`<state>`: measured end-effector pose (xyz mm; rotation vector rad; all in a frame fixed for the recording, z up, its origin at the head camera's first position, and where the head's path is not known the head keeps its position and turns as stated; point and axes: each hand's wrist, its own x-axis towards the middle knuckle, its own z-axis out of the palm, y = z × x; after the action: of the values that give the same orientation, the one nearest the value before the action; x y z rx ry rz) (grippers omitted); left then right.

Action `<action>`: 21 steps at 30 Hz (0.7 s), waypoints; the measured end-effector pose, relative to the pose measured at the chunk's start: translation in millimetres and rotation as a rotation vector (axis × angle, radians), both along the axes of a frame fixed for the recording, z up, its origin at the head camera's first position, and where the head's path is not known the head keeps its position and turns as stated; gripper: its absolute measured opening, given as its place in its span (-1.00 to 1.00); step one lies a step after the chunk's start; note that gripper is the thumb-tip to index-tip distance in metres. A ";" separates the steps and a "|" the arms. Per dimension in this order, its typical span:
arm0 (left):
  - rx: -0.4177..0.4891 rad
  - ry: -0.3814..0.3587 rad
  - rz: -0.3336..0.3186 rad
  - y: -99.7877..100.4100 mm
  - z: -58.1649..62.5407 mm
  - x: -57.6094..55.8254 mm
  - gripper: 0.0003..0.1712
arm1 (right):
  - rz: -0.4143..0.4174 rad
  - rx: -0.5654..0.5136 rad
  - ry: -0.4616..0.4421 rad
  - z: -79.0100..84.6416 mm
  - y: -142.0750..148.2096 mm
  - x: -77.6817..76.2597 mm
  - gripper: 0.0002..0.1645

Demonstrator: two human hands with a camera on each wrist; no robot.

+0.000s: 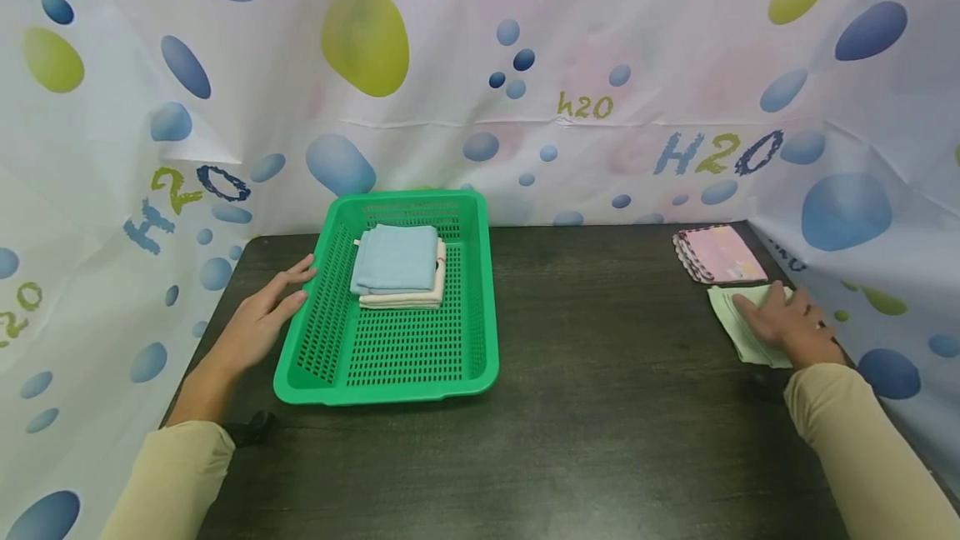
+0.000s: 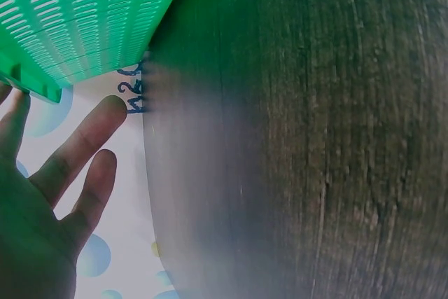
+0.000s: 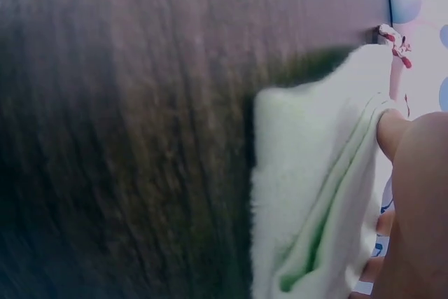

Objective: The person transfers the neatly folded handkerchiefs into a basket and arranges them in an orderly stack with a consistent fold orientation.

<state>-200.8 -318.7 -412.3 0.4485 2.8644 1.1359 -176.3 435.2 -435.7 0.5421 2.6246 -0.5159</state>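
Observation:
At the right of the head view my right hand grips a folded pale green cloth. In the right wrist view, the thumb lies on one face of the cloth, and fingertips show past its far side. My left hand is at the left side of a green plastic basket, fingers extended, with fingertips at the rim. The left wrist view shows a finger at the basket's edge, the thumb apart from it. Inside the basket, a folded light blue cloth rests on a cream one.
A folded pink cloth with a patterned edge lies just behind the green one, near the table's right edge. The dark wooden table stretches between basket and cloths. A patterned white sheet hangs behind and on both sides.

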 end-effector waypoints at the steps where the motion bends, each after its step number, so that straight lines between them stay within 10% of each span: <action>1: 0.002 0.001 -0.002 0.0 0.1 0.0 -0.46 | 0.002 0.001 0.000 -0.3 -0.7 0.1 0.37; 21: 0.000 0.015 -0.009 0.3 2.1 -0.4 -0.47 | -0.005 0.010 -0.051 5.3 -0.2 -3.7 0.36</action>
<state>-201.2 -318.4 -410.2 0.4710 2.8721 1.1361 -180.1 435.1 -430.4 0.5579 2.5792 -0.4846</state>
